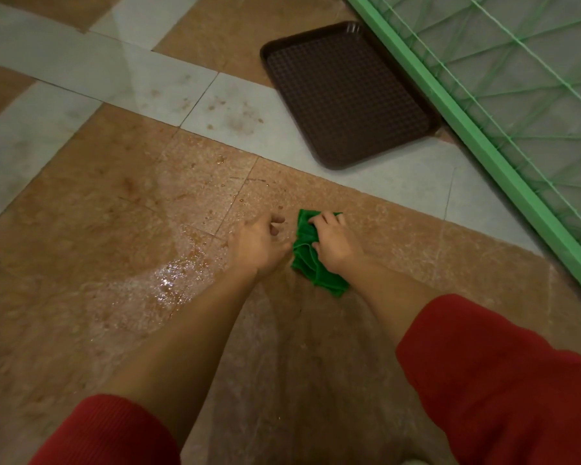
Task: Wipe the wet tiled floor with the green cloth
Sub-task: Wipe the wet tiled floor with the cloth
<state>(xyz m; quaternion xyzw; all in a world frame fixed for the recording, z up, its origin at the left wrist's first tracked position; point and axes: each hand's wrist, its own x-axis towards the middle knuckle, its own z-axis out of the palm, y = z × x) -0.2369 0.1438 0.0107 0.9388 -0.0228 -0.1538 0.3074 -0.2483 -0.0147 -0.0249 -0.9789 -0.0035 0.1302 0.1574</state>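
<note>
the right hand (334, 241) presses down on the bunched green cloth (311, 260), fingers curled and clamped on its top edge; the cloth spreads out from under the hand toward 7 o'clock, flat on the tiled floor (114, 213). the left hand (260, 245) hovers just beside the cloth at its 9 o'clock, fingers loosely apart, holding nothing. a glistening wet patch (171, 280) lies at 8 o'clock of the left hand.

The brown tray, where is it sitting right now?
The brown tray lies flat on the tiled floor in the upper middle of the head view, beside the green frame, beyond the green cloth.
</note>
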